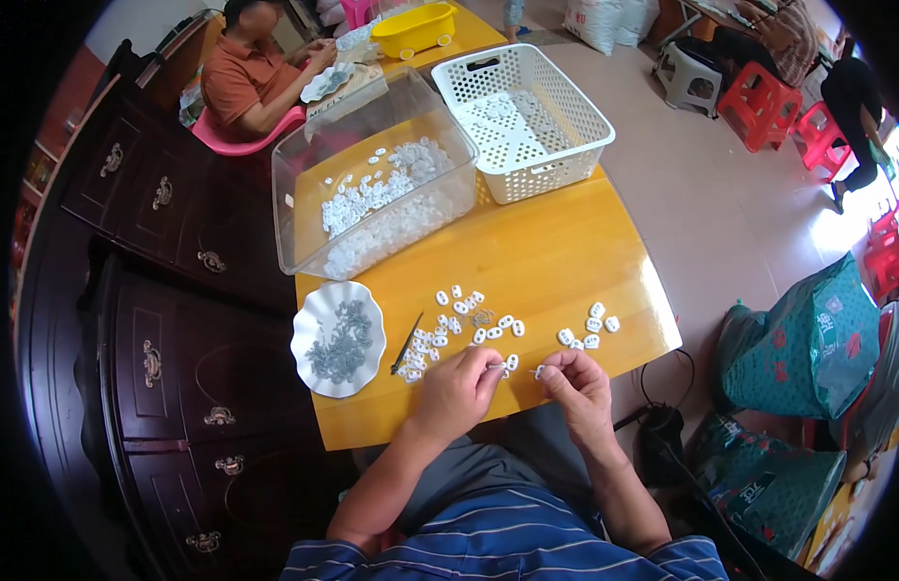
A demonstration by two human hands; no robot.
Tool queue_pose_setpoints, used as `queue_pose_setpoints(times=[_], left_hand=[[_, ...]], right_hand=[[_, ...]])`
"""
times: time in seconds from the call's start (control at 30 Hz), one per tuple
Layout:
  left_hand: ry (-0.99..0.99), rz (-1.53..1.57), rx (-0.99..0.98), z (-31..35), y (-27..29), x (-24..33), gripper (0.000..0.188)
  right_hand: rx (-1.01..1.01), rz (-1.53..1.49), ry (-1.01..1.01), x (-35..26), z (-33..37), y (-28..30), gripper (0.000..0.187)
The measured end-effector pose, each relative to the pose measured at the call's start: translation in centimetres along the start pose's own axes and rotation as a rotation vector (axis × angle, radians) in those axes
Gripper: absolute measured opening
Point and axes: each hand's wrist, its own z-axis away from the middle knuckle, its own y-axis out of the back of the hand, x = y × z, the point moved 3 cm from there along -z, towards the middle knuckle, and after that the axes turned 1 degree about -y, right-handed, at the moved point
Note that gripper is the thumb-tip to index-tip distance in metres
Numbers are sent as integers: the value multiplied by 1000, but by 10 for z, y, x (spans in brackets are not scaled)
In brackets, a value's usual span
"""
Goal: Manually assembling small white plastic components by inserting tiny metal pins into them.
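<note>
My left hand (454, 389) is closed at the front of the yellow table (546, 257), thumb and forefinger pinching a thin metal piece. Just to its right, my right hand (578, 385) pinches a small whitish piece (538, 372) with metal on it; its exact shape is too small to tell. Between the hands lie white oval plastic pieces (511, 361) with dark holes. More ovals (440, 339) are scattered beyond my left hand, beside a few loose metal bits (481, 318) and a thin dark tool (408, 341). A separate group of white pieces (592, 326) lies beyond my right hand.
A scalloped white dish (308, 324) of grey metal bits stands at the left edge. Behind are a clear bin (284, 218) of white pieces and a white basket (551, 181). Dark drawers (168, 320) flank the left; green bags (788, 339) stand right. Another person (251, 82) sits far left.
</note>
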Motion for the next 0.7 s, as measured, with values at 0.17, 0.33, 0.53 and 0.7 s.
queue_pose_setpoints(times=[0.17,0.33,0.53,0.7], left_hand=[[72,347,69,0,10,11,8],[76,476,75,3,5,5,13],[258,783,24,13,-7,-2,12],[353,1036,-35,19,-15,-12,9]], right_hand=[[26,-32,-16,1,1,-1,10],[-52,-78,8,-3,4,-11,9],[-67,-54,-32,-4,8,-19,9],[-61,-28,-30,-5,9,-19,9]])
